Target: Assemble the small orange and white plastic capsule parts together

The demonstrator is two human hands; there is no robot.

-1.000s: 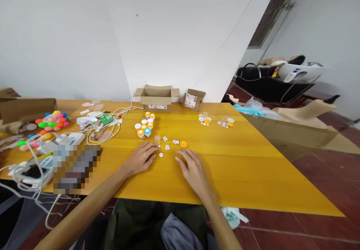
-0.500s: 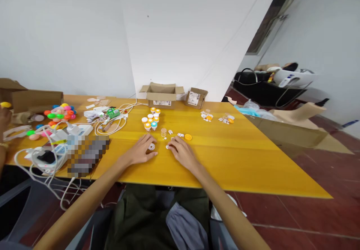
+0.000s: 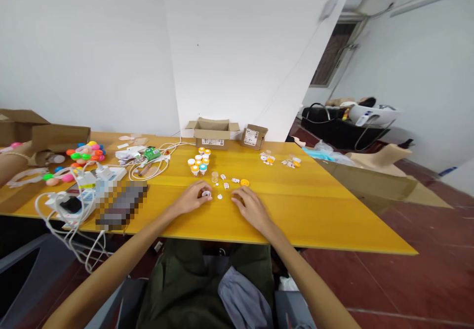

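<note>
1. The left hand (image 3: 189,198) has its thumb and fingers curled in, and seems to pinch a white ring (image 3: 206,193) by its rim, just above the counter (image 3: 314,210) or on it.
2. The right hand (image 3: 255,212) is empty, its fingers loosely bent and a little spread. A small white disc (image 3: 219,196) lies between both hands, touching neither.
3. I judge the ring to be light, stiff plastic, rather smooth, so it may slip. It is best taken at the outer rim, with thumb and finger opposite. The flat disc should be picked by its edge.
4. Beyond the left hand stands a clear cup (image 3: 215,177), probably thin, so it needs a soft grip. Beyond the right hand lies an orange lid (image 3: 245,183).
5. Compared with half a second before, the right hand has moved away from the disc, and the left fingers are more closed around the ring.
</note>
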